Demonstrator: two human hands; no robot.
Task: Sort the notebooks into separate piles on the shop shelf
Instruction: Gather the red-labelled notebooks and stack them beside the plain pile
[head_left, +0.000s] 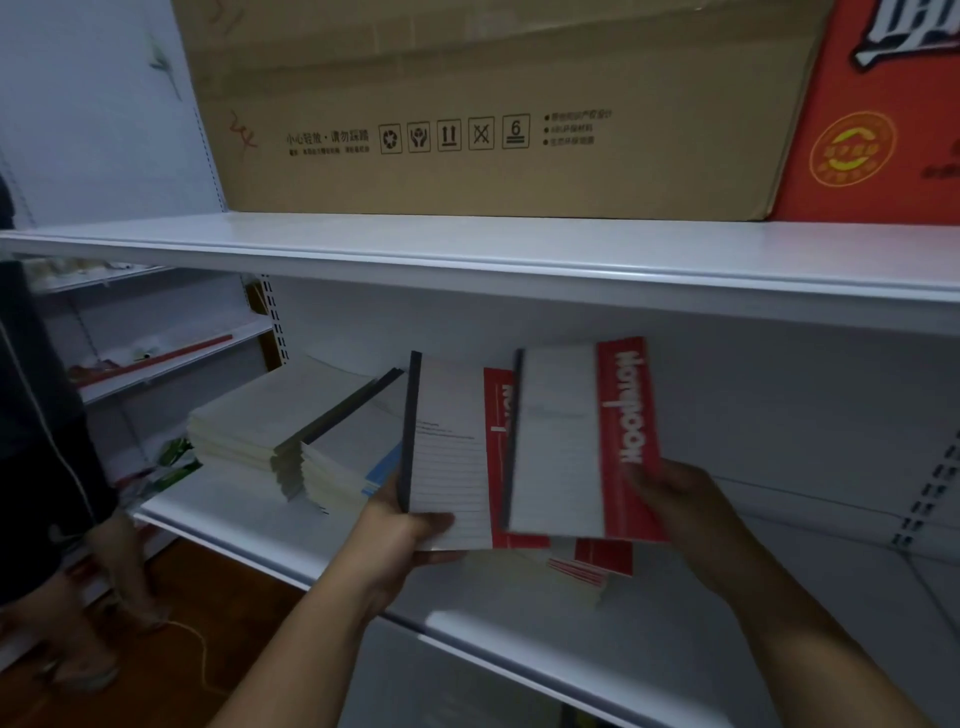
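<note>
My left hand (410, 525) grips a white lined notebook (449, 452) with a dark spine and a red band, held upright over the white shelf (291, 530). My right hand (670, 499) pinches a second notebook (571, 441) of the same kind by its red "Notebook" band, just right of the first and overlapping it. Below them a low pile of red-edged notebooks (592, 564) lies on the shelf. To the left stand two stacks: a tall plain cream stack (270, 421) and a lower one (348, 467) with a blue-edged book in it.
An upper white shelf (467, 249) carries a large cardboard box (467, 104) and a red box (883, 119). Another person (47, 415) stands at the left edge. More shelves (166, 358) with small goods sit behind them. The wooden floor (208, 597) shows below.
</note>
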